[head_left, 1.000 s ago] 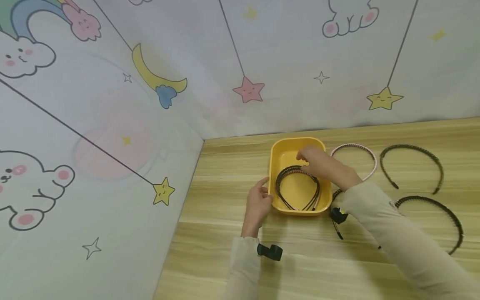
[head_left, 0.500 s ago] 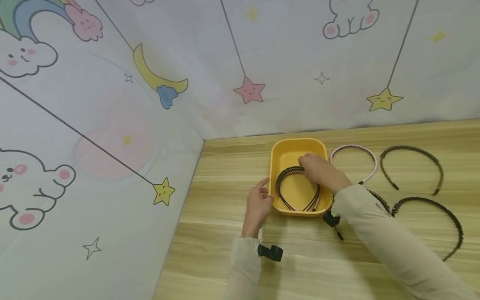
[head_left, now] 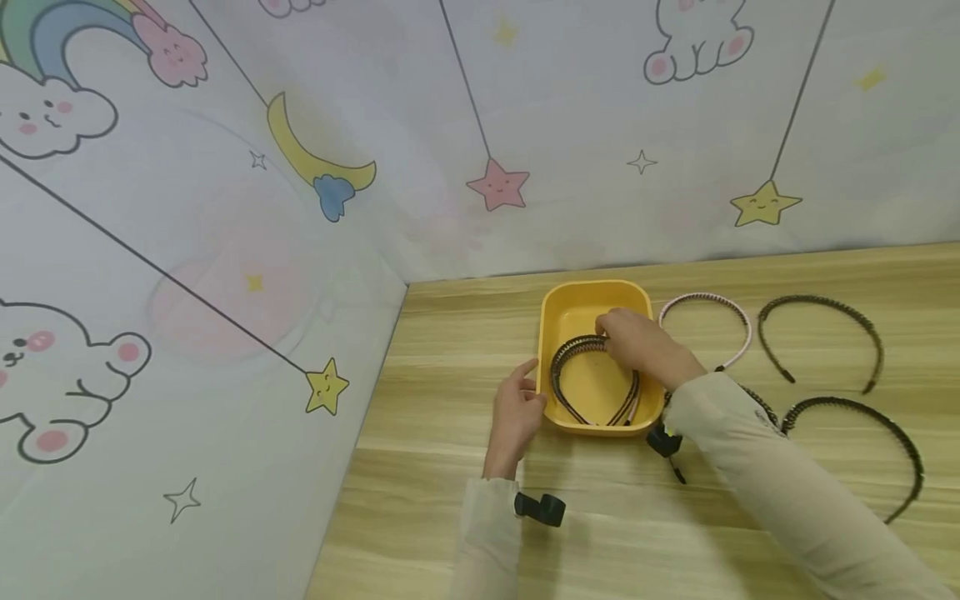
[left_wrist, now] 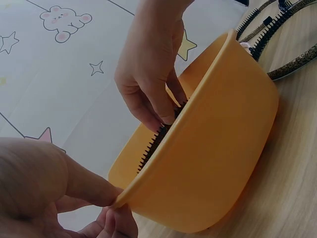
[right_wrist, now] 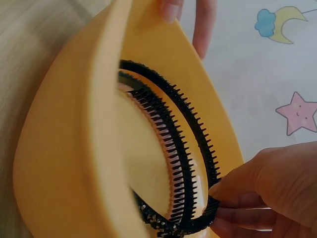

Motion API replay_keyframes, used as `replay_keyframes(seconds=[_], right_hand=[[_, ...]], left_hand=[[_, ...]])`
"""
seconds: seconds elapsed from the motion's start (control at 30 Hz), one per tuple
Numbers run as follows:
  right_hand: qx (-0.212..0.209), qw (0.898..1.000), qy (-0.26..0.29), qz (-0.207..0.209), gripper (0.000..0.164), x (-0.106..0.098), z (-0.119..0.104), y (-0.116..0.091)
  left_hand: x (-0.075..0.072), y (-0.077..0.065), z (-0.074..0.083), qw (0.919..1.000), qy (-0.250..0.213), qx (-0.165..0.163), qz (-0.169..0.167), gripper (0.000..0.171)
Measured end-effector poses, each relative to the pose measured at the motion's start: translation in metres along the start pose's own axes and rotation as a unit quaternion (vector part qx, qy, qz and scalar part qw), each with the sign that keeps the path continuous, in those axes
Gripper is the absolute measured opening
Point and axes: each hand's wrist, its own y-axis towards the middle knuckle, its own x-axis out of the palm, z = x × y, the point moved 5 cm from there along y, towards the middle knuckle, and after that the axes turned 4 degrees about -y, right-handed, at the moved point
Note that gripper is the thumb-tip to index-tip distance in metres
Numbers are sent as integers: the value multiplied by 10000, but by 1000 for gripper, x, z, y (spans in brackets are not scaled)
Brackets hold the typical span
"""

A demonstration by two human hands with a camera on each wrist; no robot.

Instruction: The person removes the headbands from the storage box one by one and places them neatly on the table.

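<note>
A yellow plastic bin point(head_left: 542, 333) holds several toothed headbands point(head_left: 558, 371), black and pink, nested in a stack. On the bin's left side, my left hand point(head_left: 517, 417) pinches the rim, thumb on top and fingers below, as the left wrist view shows. My right hand point(head_left: 641, 346) reaches inside from the right. Its thumb and fingers pinch a black headband point(right_wrist: 195, 124) with teeth along its inner edge. In the right wrist view this headband lies outermost, beside the others. The right hand hides part of the stack in the head view.
Right of the bin, a pink headband point(head_left: 705, 295), a dark one point(head_left: 821, 300) and a black one point(head_left: 911, 450) lie on the wooden table point(head_left: 435, 500). Another black headband point(head_left: 761, 404) is partly under the right sleeve. Patterned wall sheets point(head_left: 420, 167) border the table behind and left.
My right hand has come down onto the headband in the bin, its forearm shifting slightly left. The left hand stays at the rim.
</note>
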Motion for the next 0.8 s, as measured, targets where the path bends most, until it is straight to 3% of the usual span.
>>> replay_keyframes(seconds=[0.47,0.8], right_hand=[[-22,9979,564,317,30,-37,-7,-7],[119,9962,757,403,29,-69,-7,-34]], left_hand=[[0,0,0,10000,12,35,43,54],[0,1,-1,9999,63,-34,90,54]])
